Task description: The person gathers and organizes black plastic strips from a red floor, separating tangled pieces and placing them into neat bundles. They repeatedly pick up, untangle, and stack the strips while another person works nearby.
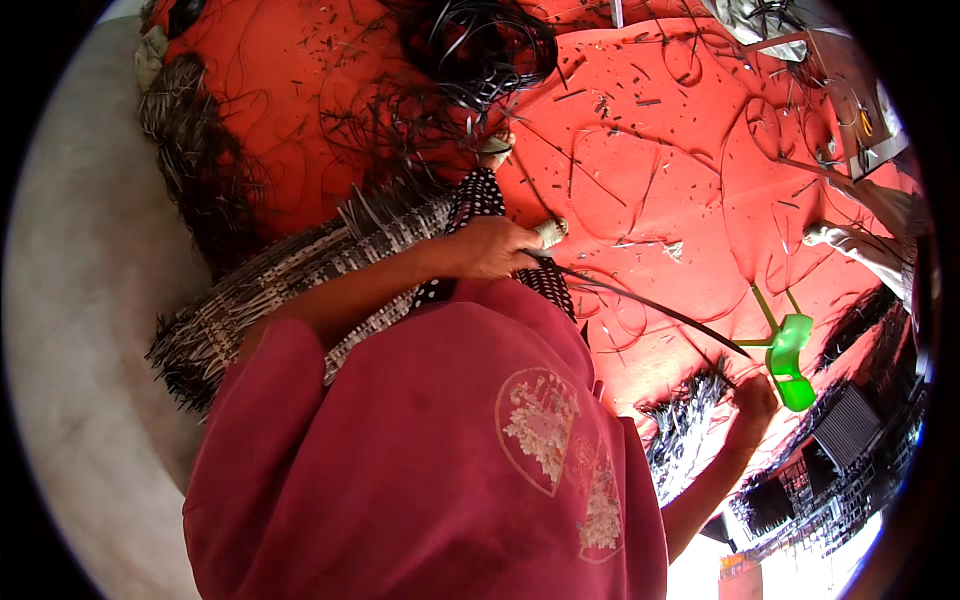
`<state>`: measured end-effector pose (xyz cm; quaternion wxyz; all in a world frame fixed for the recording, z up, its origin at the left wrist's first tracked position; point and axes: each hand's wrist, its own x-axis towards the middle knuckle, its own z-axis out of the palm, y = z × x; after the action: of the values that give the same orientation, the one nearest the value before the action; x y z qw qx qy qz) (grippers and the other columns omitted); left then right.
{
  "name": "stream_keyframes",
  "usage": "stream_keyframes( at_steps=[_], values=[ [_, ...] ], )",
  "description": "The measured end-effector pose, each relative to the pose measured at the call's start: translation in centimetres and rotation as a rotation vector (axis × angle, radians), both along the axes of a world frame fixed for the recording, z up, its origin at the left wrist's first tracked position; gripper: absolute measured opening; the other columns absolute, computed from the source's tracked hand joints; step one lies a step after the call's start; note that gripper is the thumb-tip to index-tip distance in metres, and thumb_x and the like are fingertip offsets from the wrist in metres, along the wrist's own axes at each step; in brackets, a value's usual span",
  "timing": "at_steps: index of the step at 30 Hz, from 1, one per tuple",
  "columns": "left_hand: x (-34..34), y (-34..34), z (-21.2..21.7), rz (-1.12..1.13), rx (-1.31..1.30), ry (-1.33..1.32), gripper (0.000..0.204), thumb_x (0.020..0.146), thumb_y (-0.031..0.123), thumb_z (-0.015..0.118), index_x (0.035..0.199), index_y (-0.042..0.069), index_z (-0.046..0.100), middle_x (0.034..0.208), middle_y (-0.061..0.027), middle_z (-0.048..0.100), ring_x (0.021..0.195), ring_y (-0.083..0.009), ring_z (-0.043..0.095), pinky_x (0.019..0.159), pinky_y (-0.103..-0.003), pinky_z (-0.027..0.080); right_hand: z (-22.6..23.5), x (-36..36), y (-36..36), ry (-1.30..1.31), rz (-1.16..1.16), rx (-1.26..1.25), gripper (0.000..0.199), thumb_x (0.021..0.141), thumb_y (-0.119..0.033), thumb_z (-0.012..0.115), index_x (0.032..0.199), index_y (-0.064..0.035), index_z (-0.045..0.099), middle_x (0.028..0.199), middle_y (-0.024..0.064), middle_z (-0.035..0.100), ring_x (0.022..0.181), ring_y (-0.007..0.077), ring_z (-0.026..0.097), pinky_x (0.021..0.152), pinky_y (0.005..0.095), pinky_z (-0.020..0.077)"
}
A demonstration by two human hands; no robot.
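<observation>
My left hand (pixel 490 247) is closed on a long dark weaving strip (pixel 640 300), which runs from it down to the right. My right hand (pixel 755 400) is curled at the strip's far end, beside the frayed dark fringe of a woven piece (pixel 685 415). A black-and-white woven panel (pixel 300 270) with loose strip ends lies across my lap under my left forearm. My feet (pixel 550 232) in polka-dot trousers stretch out on the red floor mat (pixel 650 150).
A coil of black strips (pixel 480 50) lies at the top of the mat. Another dark woven piece (pixel 190 150) sits at the left edge. A green plastic stool (pixel 790 355) stands at the right. Cut scraps litter the mat, and dark woven frames (pixel 850 430) are stacked at the lower right.
</observation>
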<state>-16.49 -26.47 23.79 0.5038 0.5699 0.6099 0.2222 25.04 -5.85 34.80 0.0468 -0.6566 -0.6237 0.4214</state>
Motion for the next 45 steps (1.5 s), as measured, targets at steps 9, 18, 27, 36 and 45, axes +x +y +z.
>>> stream_keyframes(
  at_steps=[9, 18, 27, 36, 45],
  values=[
    [-17.2, -12.4, -3.0, 0.13, -0.648, 0.198, 0.025, 0.078, 0.028, 0.062, 0.075, 0.003, 0.059, 0.059, -0.0064, 0.046, 0.054, -0.0176, 0.045, 0.053, -0.036, 0.036, -1.6, 28.9, 0.8, -0.651, -0.787, 0.132, 0.029, 0.082, -0.021, 0.049, 0.105, -0.0065, 0.059, 0.072, 0.0101, 0.058, 0.062, 0.0194, 0.053, 0.052, 0.0312, 0.0408],
    [-24.8, -16.1, 2.6, 0.623, -0.746, 0.085, 0.022, 0.078, 0.032, 0.065, 0.08, 0.01, 0.061, 0.066, 0.001, 0.051, 0.057, -0.0109, 0.048, 0.055, -0.03, 0.042, -16.9, 8.1, -17.4, -0.249, -0.192, -0.444, 0.032, 0.081, -0.021, 0.053, 0.108, -0.0044, 0.056, 0.084, 0.0126, 0.055, 0.075, 0.0219, 0.051, 0.061, 0.0327, 0.0415],
    [-27.3, -8.7, -1.4, 1.534, -0.222, 0.023, 0.026, 0.083, 0.026, 0.059, 0.096, 0.003, 0.058, 0.07, 0.001, 0.055, 0.066, -0.01, 0.052, 0.062, -0.024, 0.046, -17.6, 7.0, -20.2, -0.224, -0.123, -0.549, 0.036, 0.08, -0.02, 0.057, 0.111, -0.0022, 0.054, 0.096, 0.0152, 0.052, 0.087, 0.0245, 0.049, 0.069, 0.0341, 0.0422],
    [-25.0, -5.4, -5.4, 1.308, -0.305, 0.155, 0.024, 0.086, 0.026, 0.056, 0.1, 0.008, 0.06, 0.077, 0.0005, 0.059, 0.075, -0.012, 0.055, 0.077, -0.033, 0.04, -6.3, 31.2, -15.2, -0.739, -0.577, -0.193, 0.041, 0.079, -0.019, 0.061, 0.114, -0.0001, 0.051, 0.109, 0.0177, 0.05, 0.1, 0.027, 0.047, 0.077, 0.0356, 0.043],
    [-5.9, -3.5, -6.6, 0.236, -0.167, -0.192, 0.015, 0.08, 0.012, 0.056, 0.09, 0.007, 0.065, 0.071, -0.0092, 0.062, 0.066, -0.0189, 0.06, 0.061, -0.031, 0.047, -19.7, -5.1, -8.7, 0.103, -0.091, -0.522, 0.047, 0.09, -0.032, 0.041, 0.129, -0.0065, 0.037, 0.121, 0.0113, 0.047, 0.108, 0.0227, 0.047, 0.089, 0.0384, 0.0389]
  ],
)
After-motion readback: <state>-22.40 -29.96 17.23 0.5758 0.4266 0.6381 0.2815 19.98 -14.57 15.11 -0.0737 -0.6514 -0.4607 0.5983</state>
